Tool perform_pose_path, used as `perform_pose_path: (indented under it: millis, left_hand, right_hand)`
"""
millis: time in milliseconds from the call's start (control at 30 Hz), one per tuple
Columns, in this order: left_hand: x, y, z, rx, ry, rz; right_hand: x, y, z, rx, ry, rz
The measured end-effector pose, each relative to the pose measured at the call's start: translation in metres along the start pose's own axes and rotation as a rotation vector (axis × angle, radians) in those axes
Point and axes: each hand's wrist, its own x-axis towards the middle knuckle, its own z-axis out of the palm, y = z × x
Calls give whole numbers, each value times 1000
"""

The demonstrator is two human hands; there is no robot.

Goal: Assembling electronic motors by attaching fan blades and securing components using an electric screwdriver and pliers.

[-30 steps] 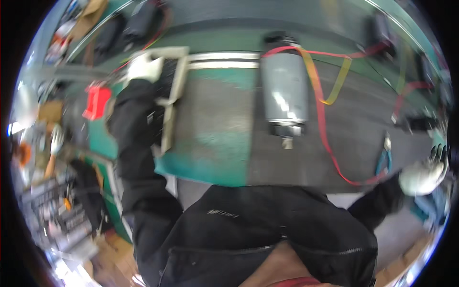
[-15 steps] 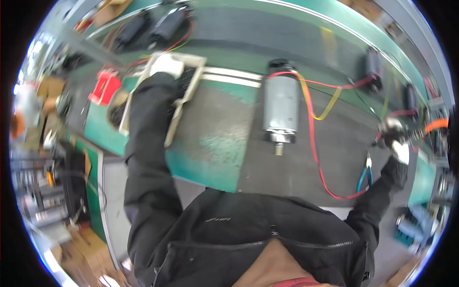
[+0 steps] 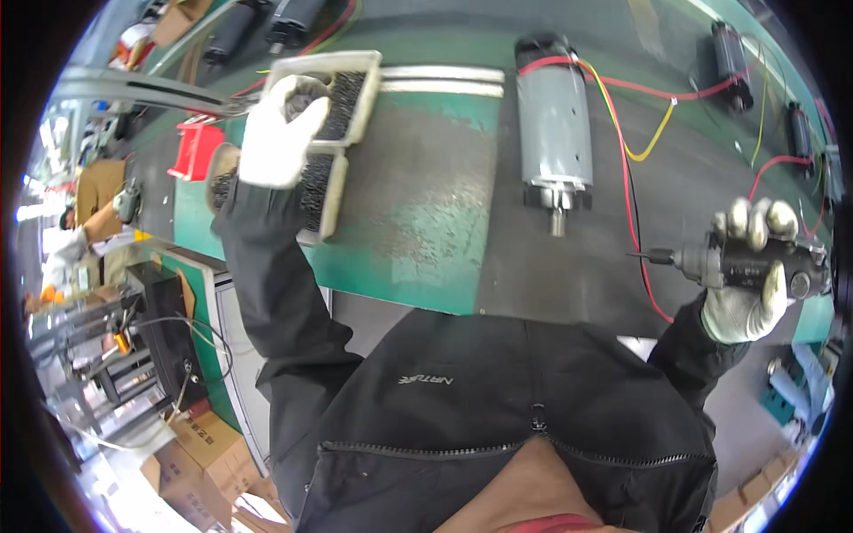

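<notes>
My right hand, in a pale glove with greyish fingertips, is wrapped round a black power screwdriver. The tool lies level, its thin bit pointing left. My left hand, gloved in white, is above the light-coloured bins of small black screws. Its fingers curl toward the thumb; what they may hold is too small to make out. Between my hands stands a grey cylindrical motor, shaft toward me, with red, yellow-green and black wires trailing to the right.
A red holder stands left of the bins. More motors lie at the far right and far left. A metal bar crosses the upper left. The green bench surface ends just before my body. A person's arm shows at the left.
My left hand has drawn back nearer over the bins, its fingers now curled. My right hand has brought the screwdriver into view, over where pliers lay. The view has shifted.
</notes>
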Motion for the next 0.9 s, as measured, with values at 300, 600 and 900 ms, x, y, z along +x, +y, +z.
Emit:
perform_pose_path:
  millis: [300,600,900]
  left_hand:
    - [-99,69,170,-1894,-490,-143]
    - [-110,65,195,-1777,-410,-327]
    - [-112,73,197,-1585,-289,-480]
  right_hand:
    - [37,-11,19,734,6,130]
    - [24,15,32,339,-157,-8]
    - [28,31,29,288,-274,-40]
